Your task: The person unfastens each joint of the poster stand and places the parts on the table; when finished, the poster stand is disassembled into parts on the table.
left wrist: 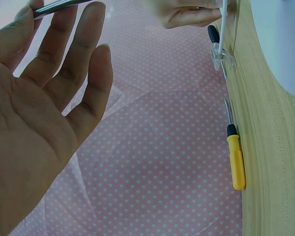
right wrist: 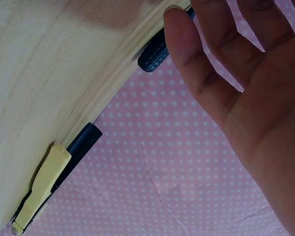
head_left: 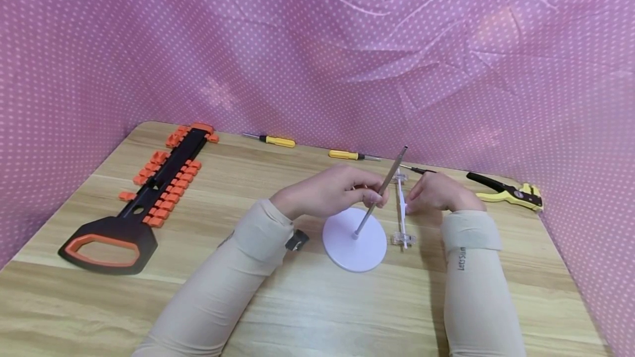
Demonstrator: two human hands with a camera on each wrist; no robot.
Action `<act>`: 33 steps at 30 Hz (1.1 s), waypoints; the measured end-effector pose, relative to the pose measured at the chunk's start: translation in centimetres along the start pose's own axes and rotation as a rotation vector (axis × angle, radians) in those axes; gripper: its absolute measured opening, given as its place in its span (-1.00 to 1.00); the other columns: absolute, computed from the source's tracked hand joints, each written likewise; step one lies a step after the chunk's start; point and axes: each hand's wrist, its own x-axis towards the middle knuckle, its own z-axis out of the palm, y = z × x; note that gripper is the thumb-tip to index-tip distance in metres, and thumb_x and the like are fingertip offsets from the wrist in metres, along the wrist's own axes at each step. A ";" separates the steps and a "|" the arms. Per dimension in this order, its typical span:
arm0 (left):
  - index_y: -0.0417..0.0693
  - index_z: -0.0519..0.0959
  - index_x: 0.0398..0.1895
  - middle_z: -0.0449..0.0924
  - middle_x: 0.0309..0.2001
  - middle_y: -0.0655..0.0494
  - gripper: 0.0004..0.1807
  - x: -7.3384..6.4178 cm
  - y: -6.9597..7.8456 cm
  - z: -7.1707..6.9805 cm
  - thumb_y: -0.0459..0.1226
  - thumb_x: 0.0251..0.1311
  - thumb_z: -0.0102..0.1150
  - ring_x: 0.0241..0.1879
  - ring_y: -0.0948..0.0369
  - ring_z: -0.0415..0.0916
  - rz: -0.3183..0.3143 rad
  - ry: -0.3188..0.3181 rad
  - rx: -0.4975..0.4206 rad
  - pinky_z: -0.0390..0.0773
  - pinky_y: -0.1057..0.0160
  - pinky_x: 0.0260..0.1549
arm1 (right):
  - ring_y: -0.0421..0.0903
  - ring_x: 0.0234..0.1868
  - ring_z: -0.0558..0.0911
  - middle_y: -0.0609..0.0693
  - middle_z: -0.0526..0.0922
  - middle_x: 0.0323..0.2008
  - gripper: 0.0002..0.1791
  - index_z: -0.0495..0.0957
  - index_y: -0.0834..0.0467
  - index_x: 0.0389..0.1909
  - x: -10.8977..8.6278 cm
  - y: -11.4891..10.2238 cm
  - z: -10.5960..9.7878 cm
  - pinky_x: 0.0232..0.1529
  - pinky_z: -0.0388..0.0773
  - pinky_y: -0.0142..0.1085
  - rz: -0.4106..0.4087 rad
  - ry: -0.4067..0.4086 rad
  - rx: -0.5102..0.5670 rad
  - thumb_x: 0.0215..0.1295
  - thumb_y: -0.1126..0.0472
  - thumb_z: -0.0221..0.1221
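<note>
In the head view my left hand (head_left: 337, 189) pinches a thin metal rod (head_left: 382, 189) between thumb and fingers. This rod rises from a round white base (head_left: 342, 249) and leans up to the right. The left wrist view shows the rod (left wrist: 59, 6) at the fingertips, the other fingers loosely bent. My right hand (head_left: 436, 191) pinches a slim white bar (head_left: 402, 216) near its middle, just right of the rod. Clear plastic clips (head_left: 403, 238) sit at the bar's two ends. In the right wrist view the palm shows, but the bar is out of frame.
A black rack (head_left: 171, 169) with orange clips lies at the left. Along the back edge are two yellow-handled screwdrivers (head_left: 280, 141) (head_left: 343, 155) and a black-handled one (head_left: 421, 170). A yellow and black wire stripper (head_left: 516, 193) lies at the right, before a pink dotted curtain (head_left: 297, 59).
</note>
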 end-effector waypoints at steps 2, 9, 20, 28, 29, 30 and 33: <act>-0.03 0.70 -0.08 0.79 -0.06 0.09 -0.82 0.0 0.0 0.0 -0.28 0.60 0.07 -0.06 0.31 0.69 0.008 0.000 -0.002 0.67 0.36 0.07 | 0.19 0.16 0.68 0.11 0.80 0.06 -0.71 0.83 0.07 -0.14 0.0 0.0 0.1 0.28 0.53 0.30 0.003 -0.003 0.003 0.18 0.02 0.52; -0.04 0.70 -0.09 0.79 -0.06 0.06 -0.82 0.0 0.0 0.0 -0.29 0.60 0.08 -0.06 0.32 0.69 0.017 0.005 -0.008 0.67 0.38 0.05 | 0.19 0.16 0.66 0.14 0.79 0.06 -0.73 0.82 0.11 -0.16 0.0 0.1 0.2 0.27 0.53 0.28 0.008 -0.011 0.010 0.16 0.08 0.52; -0.03 0.71 -0.09 0.77 -0.10 0.15 -0.82 0.0 0.0 0.0 -0.30 0.60 0.08 -0.06 0.32 0.69 0.011 0.011 -0.013 0.67 0.38 0.04 | -0.10 -0.17 0.56 -0.12 0.73 -0.29 -0.92 0.77 0.04 -0.37 0.1 -0.1 0.3 -0.13 0.50 -0.23 -0.002 -0.024 0.006 0.20 0.15 0.48; -0.03 0.71 -0.07 0.78 -0.09 0.16 -0.81 0.0 0.0 0.0 -0.30 0.60 0.08 -0.06 0.32 0.69 0.006 0.008 -0.004 0.67 0.37 0.04 | -0.09 -0.16 0.56 -0.11 0.73 -0.28 -0.91 0.77 0.04 -0.37 0.1 -0.1 0.3 -0.13 0.47 -0.24 0.001 -0.022 0.016 0.17 0.16 0.49; -0.04 0.71 -0.07 0.78 -0.09 0.16 -0.81 0.0 0.0 0.0 -0.30 0.60 0.07 -0.06 0.32 0.69 0.007 0.007 -0.004 0.67 0.37 0.05 | -0.09 -0.16 0.56 -0.11 0.73 -0.28 -0.91 0.77 0.03 -0.37 0.1 -0.1 0.4 -0.12 0.47 -0.24 0.004 -0.022 0.017 0.17 0.16 0.49; -0.05 0.71 -0.06 0.78 -0.09 0.16 -0.81 0.0 0.0 0.0 -0.30 0.60 0.07 -0.06 0.32 0.69 0.008 0.007 -0.004 0.67 0.37 0.05 | -0.09 -0.16 0.56 -0.12 0.73 -0.28 -0.91 0.76 0.03 -0.37 0.1 -0.1 0.4 -0.12 0.47 -0.24 0.007 -0.023 0.016 0.17 0.16 0.49; -0.07 0.71 -0.06 0.78 -0.08 0.16 -0.80 0.0 0.0 0.0 -0.30 0.60 0.07 -0.06 0.32 0.69 0.006 0.006 -0.006 0.67 0.37 0.04 | -0.09 -0.15 0.56 -0.11 0.72 -0.28 -0.90 0.76 0.04 -0.37 0.1 -0.1 0.4 -0.13 0.47 -0.24 0.009 -0.025 0.017 0.17 0.15 0.50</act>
